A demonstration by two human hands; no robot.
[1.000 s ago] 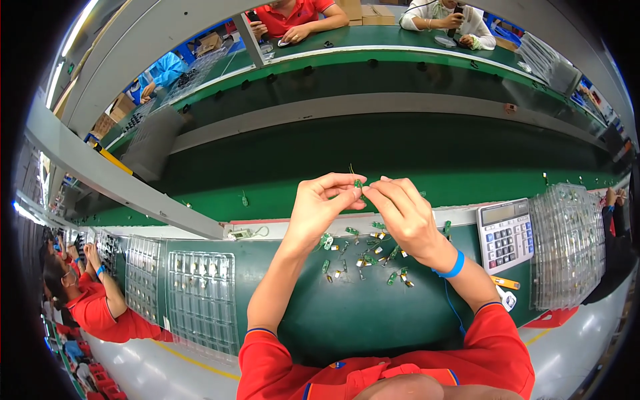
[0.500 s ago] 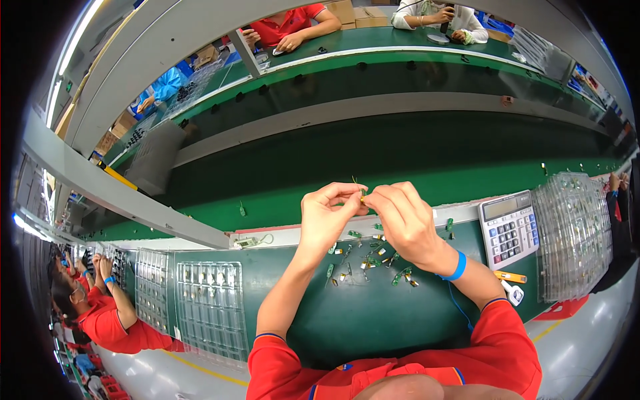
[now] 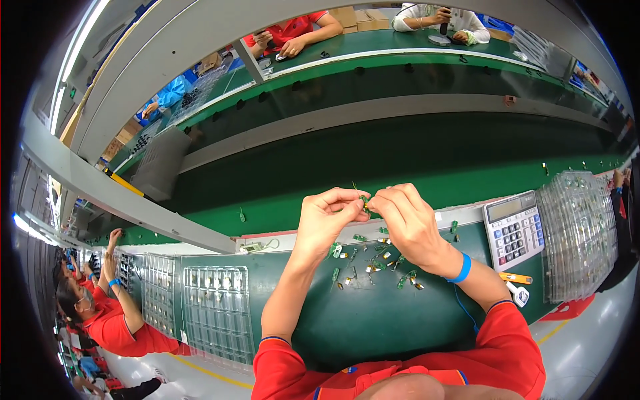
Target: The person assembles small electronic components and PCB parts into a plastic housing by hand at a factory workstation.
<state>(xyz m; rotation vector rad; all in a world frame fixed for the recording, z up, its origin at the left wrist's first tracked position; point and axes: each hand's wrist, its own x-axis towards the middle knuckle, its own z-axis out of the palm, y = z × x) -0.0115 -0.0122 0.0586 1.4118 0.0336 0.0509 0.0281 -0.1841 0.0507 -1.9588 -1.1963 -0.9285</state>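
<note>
A small green circuit board [image 3: 365,199] with a yellowish part and a thin wire sticking up is pinched between the fingertips of both hands, above the bench's front rail. My left hand [image 3: 331,210] closes thumb and fingers on its left side. My right hand [image 3: 405,215], with a blue band at the wrist, grips it from the right; its fingertips partly cover the piece. Below the hands, several loose green circuit boards [image 3: 408,277] with small silvery and yellow parts lie scattered on the dark green bench [image 3: 333,313].
A calculator [image 3: 513,230] and stacked clear trays [image 3: 580,233] stand at the right, with a yellow-orange cutter [image 3: 515,278] nearby. Clear compartment trays [image 3: 218,293] lie at the left. A grey frame post [image 3: 140,200] slants across the left. Co-workers sit left and across the green conveyor [image 3: 287,163].
Both hands stay together on the small board, with slight finger shifts. The whole view has moved a little. A co-worker at the left has raised an arm toward the conveyor.
</note>
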